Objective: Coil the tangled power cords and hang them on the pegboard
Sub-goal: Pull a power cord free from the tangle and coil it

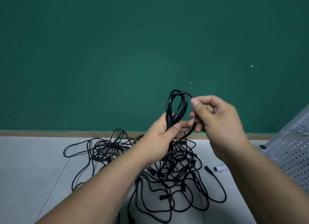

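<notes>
Several loops of one black power cord [168, 117] are gathered in the left hand [159, 137] and gripped there, the right hand [217, 122] pinching the next loop, while most cords [173, 172] lie tangled on the floor [41, 157] and none hangs on the pegboard [294, 153] in view.

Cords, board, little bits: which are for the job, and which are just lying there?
For the job: coil in left hand and right hand; cord tangle; pegboard.
Just there: white bit; green wall.
</notes>
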A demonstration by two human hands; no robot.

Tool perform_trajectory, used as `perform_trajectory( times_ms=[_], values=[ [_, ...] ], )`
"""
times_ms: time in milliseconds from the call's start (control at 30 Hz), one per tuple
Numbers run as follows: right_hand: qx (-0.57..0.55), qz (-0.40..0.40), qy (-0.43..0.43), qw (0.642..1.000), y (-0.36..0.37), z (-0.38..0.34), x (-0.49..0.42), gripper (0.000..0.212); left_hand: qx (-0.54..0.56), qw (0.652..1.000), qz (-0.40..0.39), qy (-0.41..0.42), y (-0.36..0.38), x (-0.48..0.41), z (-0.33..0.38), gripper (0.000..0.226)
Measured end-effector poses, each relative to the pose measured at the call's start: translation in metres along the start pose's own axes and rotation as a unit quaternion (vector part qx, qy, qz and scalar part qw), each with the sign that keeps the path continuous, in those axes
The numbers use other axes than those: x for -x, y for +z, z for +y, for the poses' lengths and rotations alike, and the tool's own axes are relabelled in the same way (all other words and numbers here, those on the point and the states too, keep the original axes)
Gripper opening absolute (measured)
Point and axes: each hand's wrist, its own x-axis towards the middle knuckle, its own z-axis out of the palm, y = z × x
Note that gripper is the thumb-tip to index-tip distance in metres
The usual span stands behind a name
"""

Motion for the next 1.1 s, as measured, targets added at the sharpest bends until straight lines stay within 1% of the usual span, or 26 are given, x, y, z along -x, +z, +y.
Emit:
perform_trajectory(
  times_ms=[100, 200, 267, 367, 467, 500, 533, 567, 633, 733, 800, 867, 900, 967, 1033, 1100],
  values=[
    [0.002, 0.026, 0.025, 0.999, 0.003, 0.003, 0.004, 0.013, 0.052, 0.998, -0.039, 0.005, 0.011, 0.006, 0.002, 0.018],
    [0.044, 0.033, -0.014, 0.998, -0.003, 0.006, 0.001, 0.01, 0.016, 0.999, -0.051, -0.009, 0.014, 0.009, 0.004, 0.024],
    [0.095, 0.038, -0.04, 0.994, -0.008, 0.008, -0.004, 0.007, 0.005, 0.998, -0.063, -0.014, 0.013, 0.01, 0.005, 0.019],
    [0.197, 0.047, -0.075, 0.976, -0.012, 0.013, -0.009, 0.008, 0.034, 0.996, -0.082, -0.024, 0.014, 0.009, 0.006, 0.008],
    [0.269, 0.025, -0.092, 0.958, -0.011, 0.013, -0.009, 0.022, 0.035, 0.995, -0.088, -0.031, 0.016, 0.008, 0.004, 0.005],
    [0.277, 0.013, -0.091, 0.957, -0.009, 0.013, -0.009, 0.026, 0.038, 0.994, -0.092, -0.036, 0.016, 0.007, 0.005, 0.006],
    [0.277, -0.003, -0.087, 0.957, -0.009, 0.011, -0.009, 0.028, 0.039, 0.993, -0.099, -0.044, 0.014, 0.006, 0.006, 0.012],
    [0.27, -0.023, -0.08, 0.959, -0.008, 0.01, -0.009, 0.028, 0.042, 0.992, -0.109, -0.055, 0.012, 0.006, 0.006, 0.018],
    [0.222, -0.064, -0.056, 0.971, -0.012, 0.01, -0.011, 0.026, 0.049, 0.986, -0.14, -0.074, 0.006, 0.006, 0.007, 0.016],
    [0.088, -0.106, 0.008, 0.99, -0.017, 0.011, -0.014, 0.029, 0.091, 0.98, -0.159, -0.08, 0.005, 0.009, 0.008, 0.013],
    [0.009, -0.098, 0.036, 0.995, -0.014, 0.01, -0.015, 0.024, 0.137, 0.977, -0.146, -0.075, 0.006, 0.009, 0.007, 0.017],
    [-0.037, -0.071, 0.046, 0.996, -0.01, 0.007, -0.014, 0.019, 0.163, 0.975, -0.125, -0.083, 0.006, 0.007, 0.008, 0.02],
    [-0.029, -0.06, 0.04, 0.997, -0.009, 0.008, -0.014, 0.017, 0.162, 0.976, -0.115, -0.085, 0.007, 0.007, 0.007, 0.02],
    [0.063, -0.054, -0.003, 0.997, -0.009, 0.009, -0.015, 0.016, 0.135, 0.982, -0.101, -0.083, 0.007, 0.007, 0.006, 0.019],
    [0.153, -0.081, -0.049, 0.984, -0.011, 0.008, -0.015, 0.018, 0.102, 0.985, -0.107, -0.088, 0.007, 0.008, 0.005, 0.018],
    [0.204, -0.102, -0.056, 0.972, -0.011, 0.005, -0.013, 0.024, 0.052, 0.986, -0.13, -0.095, 0.004, 0.008, 0.006, 0.016]
  ],
)
